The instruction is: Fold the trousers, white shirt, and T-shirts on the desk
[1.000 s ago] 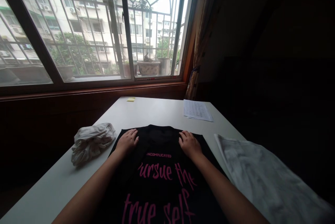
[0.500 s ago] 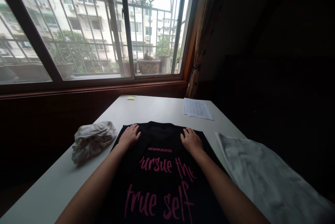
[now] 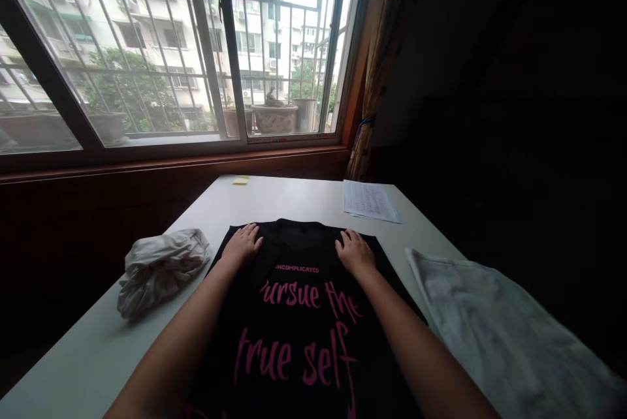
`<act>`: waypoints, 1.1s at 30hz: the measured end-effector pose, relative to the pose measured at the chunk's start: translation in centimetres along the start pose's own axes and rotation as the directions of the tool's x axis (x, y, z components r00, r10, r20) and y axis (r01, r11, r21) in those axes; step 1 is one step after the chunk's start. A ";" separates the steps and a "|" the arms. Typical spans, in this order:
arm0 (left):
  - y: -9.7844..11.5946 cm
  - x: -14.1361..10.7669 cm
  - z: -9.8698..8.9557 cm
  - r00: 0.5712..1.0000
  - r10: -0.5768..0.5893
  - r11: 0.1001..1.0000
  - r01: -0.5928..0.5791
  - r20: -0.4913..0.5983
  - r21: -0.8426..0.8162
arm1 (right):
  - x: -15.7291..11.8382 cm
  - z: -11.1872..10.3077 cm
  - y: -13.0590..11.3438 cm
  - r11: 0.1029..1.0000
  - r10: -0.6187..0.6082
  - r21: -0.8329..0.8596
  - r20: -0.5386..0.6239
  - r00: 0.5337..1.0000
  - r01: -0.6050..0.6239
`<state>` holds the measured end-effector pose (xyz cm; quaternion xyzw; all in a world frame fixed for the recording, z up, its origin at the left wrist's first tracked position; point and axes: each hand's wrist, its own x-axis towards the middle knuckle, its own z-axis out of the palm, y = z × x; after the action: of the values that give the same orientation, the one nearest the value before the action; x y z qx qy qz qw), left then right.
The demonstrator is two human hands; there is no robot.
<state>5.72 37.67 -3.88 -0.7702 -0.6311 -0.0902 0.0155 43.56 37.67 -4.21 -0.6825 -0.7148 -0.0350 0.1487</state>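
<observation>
A black T-shirt [image 3: 294, 314] with pink lettering lies spread out on the white table [image 3: 284, 200], its neckline at the far end. My left hand [image 3: 243, 245] rests flat on the shirt's upper left shoulder, fingers stretched forward. On the opposite shoulder lies my right hand [image 3: 355, 252], palm down with its fingers apart. Neither hand grips the cloth. The lower end of the shirt runs out of view between my forearms.
A crumpled pale cloth [image 3: 161, 269] sits on the table's left side. To the right, a light grey cloth [image 3: 494, 327] lies spread along the edge. Printed papers [image 3: 371, 201] and a yellow sticky note [image 3: 240, 180] lie at the back, below the window [image 3: 171, 66].
The T-shirt and both hands on it appear slightly farther up the view, and more of the lower lettering shows. The camera view has shifted a little. Both hands stay flat.
</observation>
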 end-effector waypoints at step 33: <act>0.2 -0.1 -1.1 0.992 -0.063 0.998 0.061 0.112 0.018 | -11.1 -4.4 1.2 0.970 -0.144 0.226 0.244 0.959 0.088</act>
<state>5.77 37.38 -2.79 -0.7539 -0.6553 -0.0423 -0.0174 45.79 25.96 -3.05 -0.6180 -0.7666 0.1222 0.1242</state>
